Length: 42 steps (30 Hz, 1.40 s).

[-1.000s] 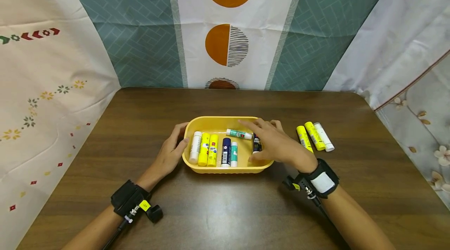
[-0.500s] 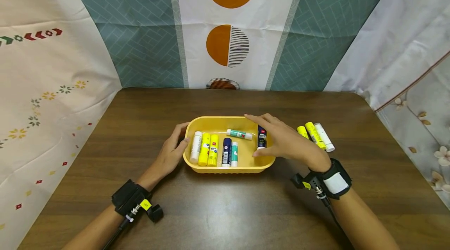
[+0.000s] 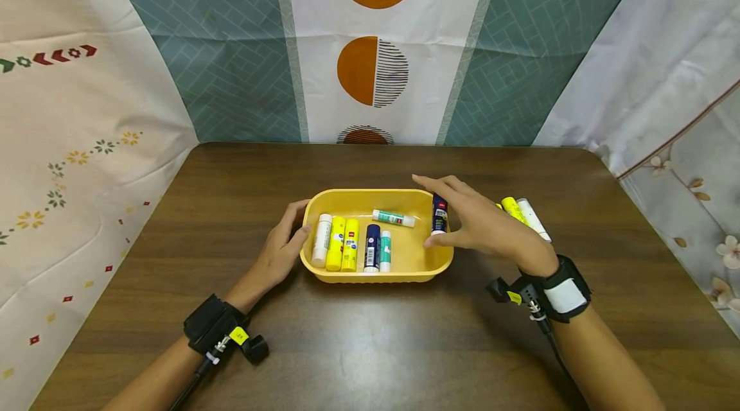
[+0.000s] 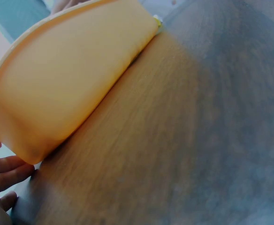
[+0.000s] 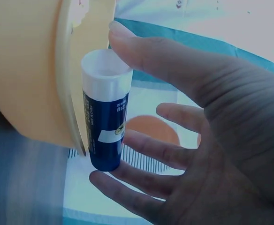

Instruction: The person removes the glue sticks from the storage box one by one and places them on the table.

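My right hand [image 3: 474, 218] pinches a dark navy glue stick [image 5: 106, 122] between thumb and fingers, above the right end of a yellow plastic basket [image 3: 376, 278]. Its white end points toward the right wrist camera. My left hand [image 3: 281, 244] grips the basket's left end, thumb at the rim and fingers round the outside wall. Inside lie a white glue stick [image 3: 322, 241], two yellow glue sticks [image 3: 350, 245], another navy one [image 3: 372, 248] and a small teal one [image 3: 385, 252]. A second teal glue stick [image 3: 394, 218] lies crosswise behind them.
To the right of the basket, yellow glue sticks [image 3: 513, 209] and a white one [image 3: 532, 218] lie on the brown wooden table [image 3: 347, 347], partly hidden by my right hand. Patterned cloths [image 3: 231, 45] hang behind the table and at both sides.
My right hand has moved right and lifted the navy glue stick from inside the basket to above its right rim. The left hand keeps its grip in the same place.
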Each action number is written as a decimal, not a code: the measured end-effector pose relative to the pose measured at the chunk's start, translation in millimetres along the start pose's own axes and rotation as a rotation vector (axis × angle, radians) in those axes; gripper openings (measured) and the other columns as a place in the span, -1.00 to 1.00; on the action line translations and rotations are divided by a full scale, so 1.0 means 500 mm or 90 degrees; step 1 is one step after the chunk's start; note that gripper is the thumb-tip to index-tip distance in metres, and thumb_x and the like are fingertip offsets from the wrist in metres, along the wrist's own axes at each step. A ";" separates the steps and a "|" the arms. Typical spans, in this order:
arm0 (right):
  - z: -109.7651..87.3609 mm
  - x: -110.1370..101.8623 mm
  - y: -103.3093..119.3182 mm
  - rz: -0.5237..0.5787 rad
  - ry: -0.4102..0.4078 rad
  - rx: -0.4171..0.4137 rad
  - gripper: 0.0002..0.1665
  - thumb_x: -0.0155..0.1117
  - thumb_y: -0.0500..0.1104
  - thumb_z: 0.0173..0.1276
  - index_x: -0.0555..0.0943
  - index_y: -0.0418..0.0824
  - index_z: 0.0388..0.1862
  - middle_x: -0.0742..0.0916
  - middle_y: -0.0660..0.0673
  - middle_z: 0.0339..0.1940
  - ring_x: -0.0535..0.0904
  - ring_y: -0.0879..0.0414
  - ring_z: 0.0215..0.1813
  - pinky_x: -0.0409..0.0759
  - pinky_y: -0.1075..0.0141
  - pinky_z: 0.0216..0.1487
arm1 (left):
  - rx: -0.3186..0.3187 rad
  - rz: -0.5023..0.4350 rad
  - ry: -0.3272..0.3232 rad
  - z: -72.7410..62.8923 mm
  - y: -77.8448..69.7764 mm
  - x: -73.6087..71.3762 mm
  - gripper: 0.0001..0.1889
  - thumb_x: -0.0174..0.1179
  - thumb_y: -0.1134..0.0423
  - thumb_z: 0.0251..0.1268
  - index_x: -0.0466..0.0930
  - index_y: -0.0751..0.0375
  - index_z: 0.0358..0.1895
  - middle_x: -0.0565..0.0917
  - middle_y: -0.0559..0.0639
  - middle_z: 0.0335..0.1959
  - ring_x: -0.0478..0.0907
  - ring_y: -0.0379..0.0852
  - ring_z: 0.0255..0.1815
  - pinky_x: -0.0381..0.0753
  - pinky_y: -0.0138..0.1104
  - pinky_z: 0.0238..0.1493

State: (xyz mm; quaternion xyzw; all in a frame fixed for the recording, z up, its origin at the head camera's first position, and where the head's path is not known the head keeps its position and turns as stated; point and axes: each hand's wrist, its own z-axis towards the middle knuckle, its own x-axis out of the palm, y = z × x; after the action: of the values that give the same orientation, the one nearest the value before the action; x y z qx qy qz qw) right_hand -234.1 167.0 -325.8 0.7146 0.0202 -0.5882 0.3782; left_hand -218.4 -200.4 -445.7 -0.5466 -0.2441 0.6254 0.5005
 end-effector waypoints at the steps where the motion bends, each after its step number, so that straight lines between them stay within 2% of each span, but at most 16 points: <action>1: -0.001 -0.003 -0.003 0.008 0.000 0.000 0.26 0.62 0.12 0.10 0.05 0.23 0.65 0.35 -0.13 0.47 0.38 -0.10 0.36 0.50 -0.15 0.27 | -0.001 0.001 -0.001 0.000 0.000 0.000 -0.53 -0.10 0.23 0.60 0.20 0.11 0.49 0.44 0.14 0.37 0.41 0.07 0.30 0.37 0.08 0.31; 10: -0.003 -0.025 -0.044 0.048 -0.001 -0.015 0.25 0.62 0.14 0.09 0.09 0.14 0.65 0.37 -0.20 0.47 0.35 -0.15 0.42 0.43 -0.23 0.30 | 0.009 0.009 -0.002 0.000 0.006 -0.001 -0.53 -0.10 0.24 0.61 0.20 0.12 0.49 0.46 0.17 0.34 0.42 0.07 0.28 0.39 0.08 0.28; 15: -0.016 -0.038 -0.066 0.032 0.008 0.010 0.28 0.62 0.12 0.11 0.03 0.13 0.67 0.36 -0.20 0.48 0.33 -0.16 0.43 0.41 -0.28 0.29 | 0.011 0.012 0.000 0.001 0.002 0.000 -0.54 -0.09 0.22 0.61 0.21 0.11 0.49 0.47 0.14 0.32 0.43 0.04 0.26 0.40 0.05 0.26; 22: -0.023 -0.045 -0.086 0.011 0.044 0.045 0.26 0.61 0.07 0.15 0.02 0.04 0.67 0.39 -0.22 0.40 0.43 -0.13 0.22 0.49 -0.21 0.20 | 0.005 0.010 -0.003 0.000 0.000 -0.001 -0.54 -0.10 0.24 0.60 0.21 0.11 0.48 0.47 0.15 0.33 0.43 0.06 0.26 0.40 0.07 0.27; 26: -0.024 -0.044 -0.093 -0.015 0.068 0.077 0.28 0.63 -0.01 0.13 0.03 0.02 0.67 0.39 -0.25 0.41 0.45 -0.14 0.21 0.49 -0.19 0.20 | 0.008 0.014 -0.002 0.001 0.003 0.001 -0.53 -0.10 0.23 0.61 0.21 0.11 0.49 0.47 0.16 0.33 0.42 0.07 0.26 0.40 0.08 0.27; 30: -0.023 -0.041 -0.102 -0.040 0.088 0.121 0.29 0.64 -0.08 0.11 0.02 -0.04 0.67 0.33 -0.36 0.48 0.35 -0.28 0.39 0.38 -0.30 0.28 | 0.014 0.014 -0.003 0.002 0.005 0.001 -0.54 -0.09 0.22 0.61 0.21 0.12 0.49 0.46 0.16 0.33 0.42 0.06 0.26 0.39 0.07 0.26; 33: -0.022 -0.036 -0.111 -0.072 0.104 0.164 0.30 0.65 -0.07 0.10 0.02 -0.05 0.66 0.28 -0.43 0.53 0.19 -0.40 0.50 0.24 -0.40 0.32 | 0.016 0.015 -0.001 0.002 0.006 0.001 -0.54 -0.09 0.22 0.62 0.21 0.14 0.49 0.46 0.16 0.32 0.42 0.06 0.26 0.39 0.07 0.26; 38: -0.017 -0.025 -0.124 -0.145 0.114 0.198 0.32 0.68 -0.06 0.04 0.05 -0.05 0.65 0.34 -0.43 0.51 0.14 -0.41 0.53 0.00 -0.39 0.41 | 0.013 0.012 0.001 0.002 0.007 0.000 -0.53 -0.10 0.23 0.61 0.20 0.15 0.49 0.46 0.17 0.33 0.41 0.08 0.26 0.38 0.09 0.27; 42: -0.012 -0.018 -0.130 -0.165 0.116 0.209 0.34 0.70 -0.12 -0.01 0.06 -0.05 0.64 0.35 -0.43 0.51 0.15 -0.39 0.53 -0.19 -0.37 0.44 | 0.011 0.012 0.002 0.001 0.007 -0.001 -0.53 -0.10 0.23 0.61 0.20 0.15 0.49 0.45 0.18 0.33 0.41 0.08 0.28 0.37 0.10 0.29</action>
State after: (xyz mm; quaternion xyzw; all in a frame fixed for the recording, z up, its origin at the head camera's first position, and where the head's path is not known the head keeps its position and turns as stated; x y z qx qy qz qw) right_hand -262.5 220.5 -351.2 0.8083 0.0502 -0.5600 0.1750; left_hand -220.2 -201.8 -448.4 -0.5455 -0.2332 0.6312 0.4996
